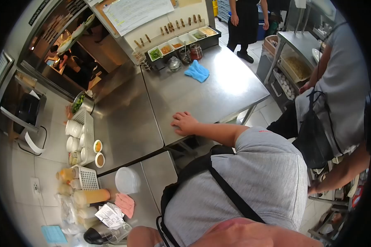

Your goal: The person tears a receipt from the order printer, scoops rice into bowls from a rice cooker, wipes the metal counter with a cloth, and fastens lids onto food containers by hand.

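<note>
The shiny metal table (169, 92) lies flat beneath the right hand (184, 123).

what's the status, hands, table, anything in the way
Right hand on shiny grey steel table, near its edge. Left hand out of view. Crumpled blue cloth on same table, apart from right hand.

The bench (212, 96) is smooth metal, glossy under the light. The blue rag (197, 71) and pink rag (125, 205) are matt cloth, the shirt (259, 173) matt knit, the notice (138, 15) paper, the basket (88, 178) plastic.
</note>
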The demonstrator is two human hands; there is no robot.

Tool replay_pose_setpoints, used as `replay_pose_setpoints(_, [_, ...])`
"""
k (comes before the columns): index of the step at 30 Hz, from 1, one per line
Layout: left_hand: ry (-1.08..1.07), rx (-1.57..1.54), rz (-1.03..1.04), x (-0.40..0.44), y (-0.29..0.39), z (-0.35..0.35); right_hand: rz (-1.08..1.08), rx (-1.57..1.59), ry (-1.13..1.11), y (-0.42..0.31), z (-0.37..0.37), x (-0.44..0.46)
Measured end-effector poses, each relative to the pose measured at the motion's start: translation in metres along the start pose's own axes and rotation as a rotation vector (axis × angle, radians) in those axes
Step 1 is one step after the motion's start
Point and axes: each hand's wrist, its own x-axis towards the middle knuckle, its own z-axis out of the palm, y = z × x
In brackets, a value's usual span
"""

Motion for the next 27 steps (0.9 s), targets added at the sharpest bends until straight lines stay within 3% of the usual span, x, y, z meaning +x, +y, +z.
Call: replay_pose_setpoints(27, [-0.133,-0.102,-0.046,0.013,0.008,-0.011,-0.057,-0.041,0.054,0.003,-0.001,-0.001])
